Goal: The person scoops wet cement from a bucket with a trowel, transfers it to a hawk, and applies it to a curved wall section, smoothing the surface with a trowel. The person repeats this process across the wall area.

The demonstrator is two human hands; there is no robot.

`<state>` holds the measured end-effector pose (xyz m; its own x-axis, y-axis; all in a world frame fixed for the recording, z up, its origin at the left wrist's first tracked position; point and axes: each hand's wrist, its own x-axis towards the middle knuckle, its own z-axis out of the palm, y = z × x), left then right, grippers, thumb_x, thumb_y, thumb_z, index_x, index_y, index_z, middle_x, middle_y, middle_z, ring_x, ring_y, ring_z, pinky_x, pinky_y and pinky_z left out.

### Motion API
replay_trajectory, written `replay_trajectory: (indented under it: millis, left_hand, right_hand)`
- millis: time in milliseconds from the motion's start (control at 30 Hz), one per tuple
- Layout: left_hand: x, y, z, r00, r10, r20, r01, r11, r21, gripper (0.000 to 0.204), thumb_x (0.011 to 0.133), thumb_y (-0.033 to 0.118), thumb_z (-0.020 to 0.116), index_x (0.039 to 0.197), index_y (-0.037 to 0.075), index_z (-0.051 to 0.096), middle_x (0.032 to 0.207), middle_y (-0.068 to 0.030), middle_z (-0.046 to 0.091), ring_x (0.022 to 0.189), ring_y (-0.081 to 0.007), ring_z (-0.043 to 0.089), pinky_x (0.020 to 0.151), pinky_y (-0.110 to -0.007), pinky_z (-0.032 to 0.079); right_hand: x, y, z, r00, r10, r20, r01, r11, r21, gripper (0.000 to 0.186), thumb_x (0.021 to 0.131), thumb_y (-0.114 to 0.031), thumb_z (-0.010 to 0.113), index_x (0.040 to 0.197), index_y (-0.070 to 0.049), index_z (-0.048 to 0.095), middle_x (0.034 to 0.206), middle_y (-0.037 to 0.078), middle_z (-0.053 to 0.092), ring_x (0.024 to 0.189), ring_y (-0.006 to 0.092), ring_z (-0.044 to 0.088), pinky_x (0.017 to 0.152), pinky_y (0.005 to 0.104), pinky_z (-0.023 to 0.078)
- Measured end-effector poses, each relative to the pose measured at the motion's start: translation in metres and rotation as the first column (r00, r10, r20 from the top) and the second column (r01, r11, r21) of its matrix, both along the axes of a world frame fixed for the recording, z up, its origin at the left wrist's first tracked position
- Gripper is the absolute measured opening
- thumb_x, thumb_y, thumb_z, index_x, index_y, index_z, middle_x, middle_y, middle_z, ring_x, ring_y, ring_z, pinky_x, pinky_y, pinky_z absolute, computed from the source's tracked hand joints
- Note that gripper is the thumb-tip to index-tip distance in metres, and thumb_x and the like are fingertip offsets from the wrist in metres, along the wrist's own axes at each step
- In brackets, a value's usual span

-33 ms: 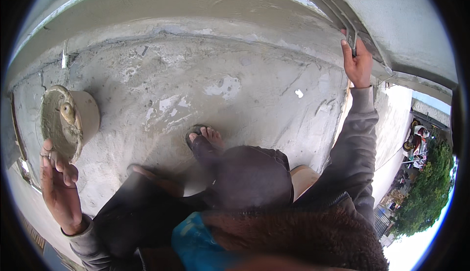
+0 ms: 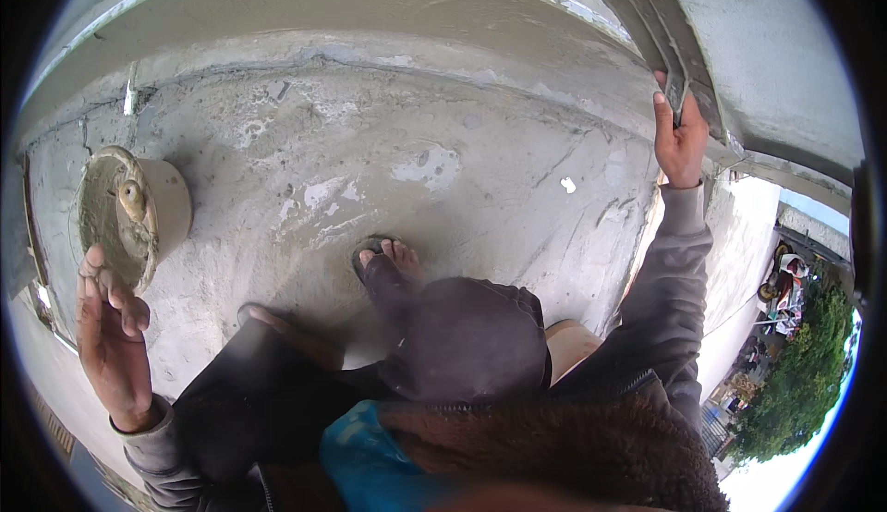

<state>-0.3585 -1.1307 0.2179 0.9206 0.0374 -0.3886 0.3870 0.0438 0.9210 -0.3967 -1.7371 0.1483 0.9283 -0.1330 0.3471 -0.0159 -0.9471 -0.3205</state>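
A flat plastering trowel (image 2: 670, 45) is gripped by the right hand (image 2: 679, 142) at about one o'clock, with the fingers closed around its handle, and its blade is laid against the wet grey band of the wall (image 2: 370, 4) that runs across the top. The left hand (image 2: 111, 336) is raised at about nine o'clock, empty, with the fingers apart and slightly bent. Just above it, a bucket (image 2: 139, 212) smeared with mortar is standing on the rough concrete ledge (image 2: 443, 170). A foot in a sandal (image 2: 388, 267) is seen near the centre, and the bent knees in dark trousers (image 2: 462, 336) hide the ledge below it. At four o'clock, trees (image 2: 795, 383) are seen far below.
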Motion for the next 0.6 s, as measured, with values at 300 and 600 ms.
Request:
replay_trajectory:
  millis: [300, 600]
  left_hand:
    - [0.019, -0.016, -0.041, 0.781, -0.571, -0.254, 0.604, 0.793, 0.075, 0.052, 0.101, 0.041, 0.049, 0.129, -0.003, 0.05, 0.115, -0.0091, 0.061, 0.104, -0.0153, 0.058, 0.089, -0.03, 0.046]
    - [-0.001, 0.083, -0.07, 0.811, 0.459, 0.362, -0.4, 0.888, -0.228, 0.041, 0.105, 0.03, 0.039, 0.131, -0.001, 0.048, 0.125, -0.0114, 0.058, 0.111, -0.0223, 0.058, 0.095, -0.038, 0.046]
  right_hand:
    - [0.09, 0.3, -0.011, 0.749, 0.66, 0.052, -0.662, 0.749, 0.032, 0.032, 0.085, -0.012, 0.065, 0.113, 0.002, 0.058, 0.091, 0.017, 0.061, 0.079, 0.036, 0.062, 0.069, 0.0417, 0.05]
    - [0.103, 0.546, 0.017, 0.213, 0.921, 0.326, -0.873, 0.329, -0.359, 0.031, 0.083, -0.017, 0.059, 0.108, -0.001, 0.064, 0.104, 0.008, 0.061, 0.102, 0.0206, 0.06, 0.083, 0.0327, 0.052]
